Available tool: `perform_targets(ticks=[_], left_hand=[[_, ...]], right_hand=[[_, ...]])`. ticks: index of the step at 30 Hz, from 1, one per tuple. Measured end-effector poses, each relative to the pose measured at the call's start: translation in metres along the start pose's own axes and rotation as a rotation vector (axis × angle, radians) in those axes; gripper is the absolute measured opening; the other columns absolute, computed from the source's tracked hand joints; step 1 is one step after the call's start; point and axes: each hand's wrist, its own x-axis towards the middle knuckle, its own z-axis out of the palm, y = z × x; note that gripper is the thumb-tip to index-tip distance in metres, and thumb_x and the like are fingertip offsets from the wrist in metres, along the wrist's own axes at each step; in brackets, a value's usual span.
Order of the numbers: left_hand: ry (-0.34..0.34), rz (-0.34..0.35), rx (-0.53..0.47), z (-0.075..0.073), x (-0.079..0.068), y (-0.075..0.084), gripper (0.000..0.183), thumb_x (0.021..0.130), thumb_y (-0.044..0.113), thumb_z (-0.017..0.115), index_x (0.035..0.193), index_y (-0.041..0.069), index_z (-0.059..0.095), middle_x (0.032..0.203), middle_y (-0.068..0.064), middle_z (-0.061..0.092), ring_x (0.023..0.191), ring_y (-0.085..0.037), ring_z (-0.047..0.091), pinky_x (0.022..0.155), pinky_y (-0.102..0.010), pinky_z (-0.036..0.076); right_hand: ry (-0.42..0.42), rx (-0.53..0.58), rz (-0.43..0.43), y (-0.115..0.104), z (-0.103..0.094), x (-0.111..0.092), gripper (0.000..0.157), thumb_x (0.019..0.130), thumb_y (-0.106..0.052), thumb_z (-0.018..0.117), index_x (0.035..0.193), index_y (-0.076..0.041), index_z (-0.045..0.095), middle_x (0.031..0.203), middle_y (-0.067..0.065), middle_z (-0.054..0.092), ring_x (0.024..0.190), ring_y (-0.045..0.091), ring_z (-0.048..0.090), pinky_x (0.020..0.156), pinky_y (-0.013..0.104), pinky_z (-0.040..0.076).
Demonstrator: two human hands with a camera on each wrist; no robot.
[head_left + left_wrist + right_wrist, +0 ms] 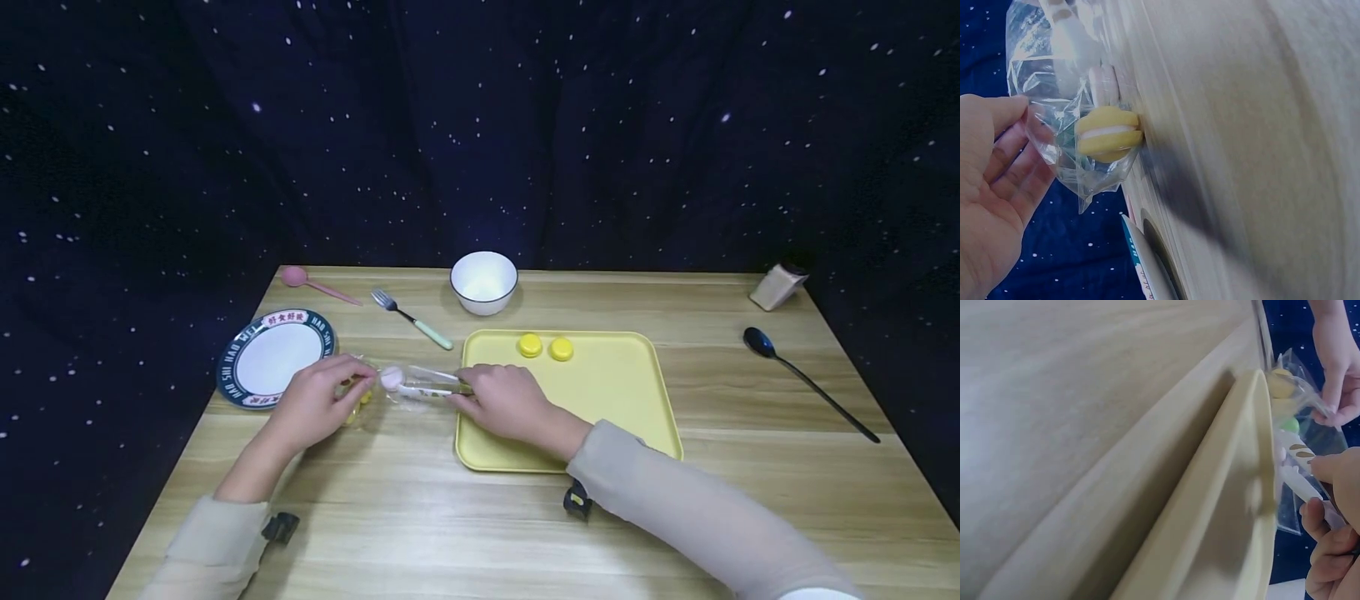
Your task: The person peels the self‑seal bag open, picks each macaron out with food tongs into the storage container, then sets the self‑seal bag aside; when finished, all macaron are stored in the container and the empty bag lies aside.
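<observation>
My left hand (321, 402) pinches the edge of a clear plastic bag (1038, 75) between thumb and fingers. Inside the bag a yellow macaron (1108, 133) shows, with a pale macaron (1104, 85) beside it. My right hand (513, 402) grips a pair of tongs (433, 388) over the tray's left edge, pointing left into the bag. The pale macaron sits at the tongs' tips in the head view. A green round piece (1290, 425) shows behind the tongs in the right wrist view.
Two yellow macarons (530, 345) lie on the yellow tray (600, 400). Around stand a white bowl (483, 283), a fork (412, 318), a pink spoon (318, 286) and a blue-rimmed plate (277, 358). Far right are a black spoon (810, 383) and a shaker (778, 286).
</observation>
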Motion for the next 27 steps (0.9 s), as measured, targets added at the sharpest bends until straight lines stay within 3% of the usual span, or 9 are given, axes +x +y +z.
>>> perform_targets(ticks=[5,15,27], left_hand=[[0.001,0.009,0.003,0.0,0.001,-0.001,0.012,0.086,0.015,0.071,0.097,0.02,0.069,0.095,0.01,0.066,0.086,-0.01,0.061,0.072,-0.033,0.053],[-0.001,-0.009,0.006,0.003,0.001,-0.002,0.009,0.087,0.019,0.071,0.096,0.02,0.07,0.096,0.014,0.065,0.088,-0.006,0.06,0.073,-0.032,0.051],[-0.013,-0.043,0.014,0.004,0.001,0.003,0.01,0.086,0.019,0.072,0.096,0.02,0.071,0.099,0.012,0.066,0.094,-0.011,0.061,0.079,-0.037,0.052]], right_hand=[[-0.031,0.009,0.004,-0.003,0.007,0.009,0.033,0.094,-0.051,0.053,0.095,-0.02,0.064,0.072,-0.01,0.052,0.06,0.009,0.049,0.045,0.027,0.04],[-0.026,0.014,-0.064,-0.002,0.005,0.008,0.035,0.092,-0.05,0.055,0.102,-0.019,0.067,0.074,-0.013,0.054,0.058,0.007,0.049,0.042,0.025,0.037],[-0.019,-0.008,-0.093,-0.008,0.012,0.016,0.031,0.093,-0.049,0.055,0.1,-0.02,0.066,0.074,-0.012,0.053,0.055,0.006,0.047,0.041,0.024,0.036]])
